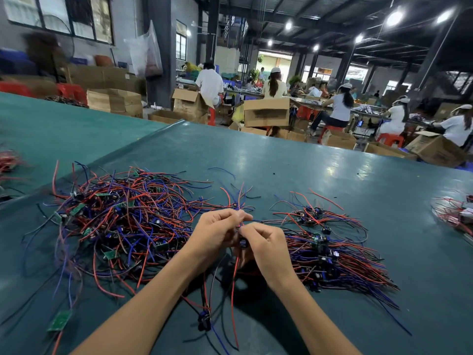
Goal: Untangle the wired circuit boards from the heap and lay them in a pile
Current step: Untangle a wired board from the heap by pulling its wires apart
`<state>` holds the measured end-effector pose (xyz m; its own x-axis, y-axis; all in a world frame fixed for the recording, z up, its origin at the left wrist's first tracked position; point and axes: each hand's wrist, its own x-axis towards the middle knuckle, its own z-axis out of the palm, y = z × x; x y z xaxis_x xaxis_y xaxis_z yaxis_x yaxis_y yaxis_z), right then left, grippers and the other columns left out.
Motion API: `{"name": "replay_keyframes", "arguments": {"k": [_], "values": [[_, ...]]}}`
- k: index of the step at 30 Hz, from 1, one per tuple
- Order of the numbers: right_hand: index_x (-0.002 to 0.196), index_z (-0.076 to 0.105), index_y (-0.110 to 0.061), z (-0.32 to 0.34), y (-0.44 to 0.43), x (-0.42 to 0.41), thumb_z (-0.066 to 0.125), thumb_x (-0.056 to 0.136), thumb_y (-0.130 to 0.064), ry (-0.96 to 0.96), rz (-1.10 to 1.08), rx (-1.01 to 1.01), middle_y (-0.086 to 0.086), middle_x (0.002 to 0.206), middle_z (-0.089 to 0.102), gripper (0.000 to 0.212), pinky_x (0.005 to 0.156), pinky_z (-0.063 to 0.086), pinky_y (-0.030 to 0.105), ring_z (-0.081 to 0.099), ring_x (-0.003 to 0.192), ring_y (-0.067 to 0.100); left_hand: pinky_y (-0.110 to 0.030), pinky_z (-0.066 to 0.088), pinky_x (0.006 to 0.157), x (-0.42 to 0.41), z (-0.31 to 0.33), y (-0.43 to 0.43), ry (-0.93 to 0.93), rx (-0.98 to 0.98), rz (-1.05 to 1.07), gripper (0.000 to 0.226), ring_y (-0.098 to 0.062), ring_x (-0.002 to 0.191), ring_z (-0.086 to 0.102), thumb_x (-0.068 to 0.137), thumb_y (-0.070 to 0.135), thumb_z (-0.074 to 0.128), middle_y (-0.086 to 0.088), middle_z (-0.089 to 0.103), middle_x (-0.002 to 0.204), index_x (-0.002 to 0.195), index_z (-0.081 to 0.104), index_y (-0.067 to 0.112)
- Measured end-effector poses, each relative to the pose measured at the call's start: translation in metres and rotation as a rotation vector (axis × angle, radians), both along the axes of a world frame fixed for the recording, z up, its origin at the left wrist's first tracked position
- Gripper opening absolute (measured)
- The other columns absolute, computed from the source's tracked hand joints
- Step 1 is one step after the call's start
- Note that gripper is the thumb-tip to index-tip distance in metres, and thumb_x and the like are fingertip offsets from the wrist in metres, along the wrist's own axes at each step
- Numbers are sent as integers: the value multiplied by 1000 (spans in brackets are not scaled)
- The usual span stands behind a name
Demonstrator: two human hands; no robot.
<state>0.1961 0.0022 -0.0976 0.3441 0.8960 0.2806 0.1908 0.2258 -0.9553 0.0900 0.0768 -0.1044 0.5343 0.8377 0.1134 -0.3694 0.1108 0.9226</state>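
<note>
Wired circuit board [243,243] pinched by left hand [217,234] and right hand [266,248], close together between heap [122,221] and pile [332,257] on the worktop [332,170]; easing its leads out slowly should avoid snags.

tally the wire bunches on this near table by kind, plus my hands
big tangled heap: 1
smaller bunches right of centre: 2
bunch at right edge: 1
left hand and right hand: 2
total: 6
</note>
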Motion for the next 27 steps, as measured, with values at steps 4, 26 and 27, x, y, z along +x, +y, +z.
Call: {"name": "replay_keyframes", "arguments": {"k": [4,26,27], "values": [[67,52,17,5,-5,-9,58,78,-14,2,132,5,34,61,50,34,50,43,52,48,57,28,-14,27,37,-2,-1,6,4,25,153,24,-7,29,27,98,17,61,2,28,42,91,73,-2],[57,66,-4,6,-13,-14,58,76,-13,43,271,23,16,53,59,23,47,47,34,58,46,28,-22,26,48,-5,13,19,-104,-121,318,26,-14,53,14,98,24,64,2,16,57,89,76,2],[58,66,-3,5,-13,-13,59,76,-14,53,270,31,17,53,59,23,46,47,35,57,45,29,-21,26,47,-5,14,19,-130,-140,302,28,-13,53,14,99,26,63,0,16,60,92,75,2]]}}
